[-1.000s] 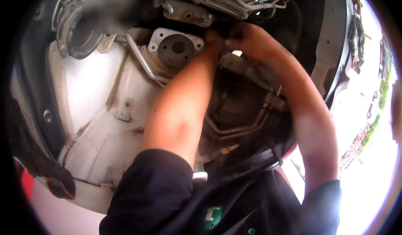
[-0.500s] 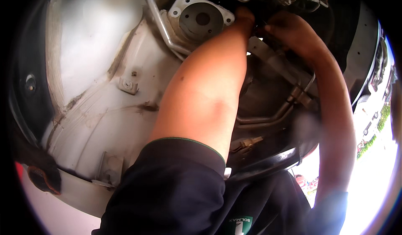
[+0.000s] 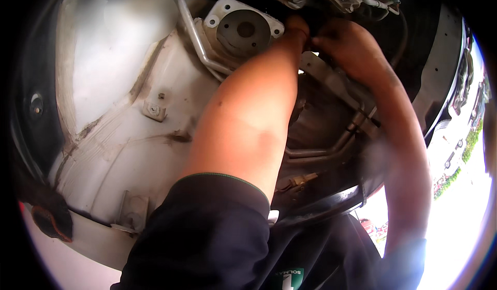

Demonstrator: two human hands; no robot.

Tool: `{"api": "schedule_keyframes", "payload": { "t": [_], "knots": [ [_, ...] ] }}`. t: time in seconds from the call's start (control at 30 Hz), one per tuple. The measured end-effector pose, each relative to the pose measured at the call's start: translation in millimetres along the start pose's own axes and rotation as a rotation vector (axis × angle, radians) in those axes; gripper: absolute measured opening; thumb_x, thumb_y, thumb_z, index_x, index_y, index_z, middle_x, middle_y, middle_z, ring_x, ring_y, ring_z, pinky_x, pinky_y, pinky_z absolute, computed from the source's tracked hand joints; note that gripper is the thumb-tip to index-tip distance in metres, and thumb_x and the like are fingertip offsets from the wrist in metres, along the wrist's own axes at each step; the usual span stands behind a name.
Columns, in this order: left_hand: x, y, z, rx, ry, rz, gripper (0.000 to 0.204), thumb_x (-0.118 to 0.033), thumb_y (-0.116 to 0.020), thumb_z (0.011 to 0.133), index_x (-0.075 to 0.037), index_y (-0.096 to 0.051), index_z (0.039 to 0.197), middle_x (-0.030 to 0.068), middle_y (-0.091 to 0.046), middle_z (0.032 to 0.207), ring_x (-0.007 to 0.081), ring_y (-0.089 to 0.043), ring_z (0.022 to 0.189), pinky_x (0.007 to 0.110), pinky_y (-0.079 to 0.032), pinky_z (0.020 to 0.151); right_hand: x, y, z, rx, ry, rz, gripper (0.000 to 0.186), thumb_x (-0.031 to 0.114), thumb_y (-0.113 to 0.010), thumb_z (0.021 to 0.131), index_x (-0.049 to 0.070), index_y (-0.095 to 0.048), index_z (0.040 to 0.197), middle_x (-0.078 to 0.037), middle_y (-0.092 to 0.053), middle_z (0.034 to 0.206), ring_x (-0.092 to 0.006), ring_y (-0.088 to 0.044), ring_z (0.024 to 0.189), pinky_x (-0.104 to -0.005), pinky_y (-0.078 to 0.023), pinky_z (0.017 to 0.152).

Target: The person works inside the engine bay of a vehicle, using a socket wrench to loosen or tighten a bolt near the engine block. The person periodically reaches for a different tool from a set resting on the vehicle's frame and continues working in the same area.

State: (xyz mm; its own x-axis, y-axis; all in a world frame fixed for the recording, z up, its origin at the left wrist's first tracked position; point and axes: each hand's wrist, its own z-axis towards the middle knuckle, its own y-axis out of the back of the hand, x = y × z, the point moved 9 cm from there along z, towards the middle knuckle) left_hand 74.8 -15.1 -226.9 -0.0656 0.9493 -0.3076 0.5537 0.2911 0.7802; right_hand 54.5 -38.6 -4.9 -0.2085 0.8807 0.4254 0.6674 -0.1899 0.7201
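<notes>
A black short sleeve (image 3: 207, 228) with thin green edging covers the upper arm; both forearms are bare.

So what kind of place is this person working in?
Most likely a car's engine bay or wheel well, outdoors. Both hands, left hand and right hand, reach in beside a round strut mount on white painted body panel; parked cars show outside in daylight.

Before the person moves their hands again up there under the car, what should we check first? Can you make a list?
1. Left hand at the dark gap: ok, reaching in.
2. Right hand meets it: ok, fingertips close together.
3. What the hands grip: cannot tell, hidden in shadow.
4. Round metal mount beside the left hand: ok, bare, nothing on it.
5. Thin pipe near the left forearm: ok, not touched.
</notes>
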Motion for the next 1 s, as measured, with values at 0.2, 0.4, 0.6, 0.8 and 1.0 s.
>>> {"api": "schedule_keyframes", "payload": {
  "t": [0.2, 0.4, 0.6, 0.8, 1.0],
  "knots": [
    [-40, 19, -21, 0.121, -0.118, 0.129, 0.021, -0.03, -0.063, 0.071, -0.014, -0.069, 0.084, 0.0073, -0.065, 0.093, 0.0216, -0.062, 0.085, 0.034, -0.05, 0.072, -103, -14, -12, 0.163, -0.198, -0.362, 0.032, 0.032, -0.059, 0.075, 0.005, -0.063, 0.093, -0.016, -0.062, 0.092, -0.0319, -0.058, 0.091, -0.0395, -0.045, 0.078],
    [17, -73, 81, -0.064, 0.014, -0.072, 0.02, -0.027, -0.057, 0.074, -0.013, -0.068, 0.084, 0.007, -0.065, 0.093, 0.0212, -0.063, 0.083, 0.033, -0.05, 0.068, -93, -43, 4, 0.295, -0.199, -0.41, 0.038, 0.038, -0.056, 0.077, 0.002, -0.065, 0.087, -0.02, -0.061, 0.093, -0.0324, -0.058, 0.093, -0.0391, -0.046, 0.079],
    [-32, -56, 49, -0.023, -0.06, 0.014, 0.022, -0.028, -0.056, 0.076, -0.013, -0.067, 0.087, 0.0079, -0.064, 0.095, 0.0212, -0.062, 0.085, 0.033, -0.049, 0.071, -28, -6, -2, 0.036, -0.189, -0.205, 0.026, 0.026, -0.052, 0.076, 0.006, -0.066, 0.085, -0.016, -0.063, 0.091, -0.0302, -0.06, 0.089, -0.0399, -0.047, 0.075],
    [-3, 1, -1, 0.098, -0.007, 0.132, 0.026, -0.032, -0.06, 0.074, -0.012, -0.066, 0.088, 0.0088, -0.062, 0.098, 0.021, -0.06, 0.088, 0.031, -0.048, 0.074, -67, -34, -16, 0.266, -0.26, -0.492, 0.022, 0.018, -0.05, 0.078, 0.006, -0.064, 0.088, -0.014, -0.064, 0.09, -0.0293, -0.061, 0.087, -0.0374, -0.049, 0.071],
    [-60, -20, 12, 0.092, -0.118, -0.12, 0.021, -0.028, -0.059, 0.074, -0.011, -0.067, 0.084, 0.0093, -0.063, 0.093, 0.0215, -0.062, 0.084, 0.032, -0.05, 0.069, -60, -4, -24, 0.196, -0.218, -0.365, 0.019, 0.016, -0.053, 0.075, 0.003, -0.065, 0.082, -0.017, -0.063, 0.086, -0.0314, -0.061, 0.083, -0.0376, -0.049, 0.068]
  ]
}}
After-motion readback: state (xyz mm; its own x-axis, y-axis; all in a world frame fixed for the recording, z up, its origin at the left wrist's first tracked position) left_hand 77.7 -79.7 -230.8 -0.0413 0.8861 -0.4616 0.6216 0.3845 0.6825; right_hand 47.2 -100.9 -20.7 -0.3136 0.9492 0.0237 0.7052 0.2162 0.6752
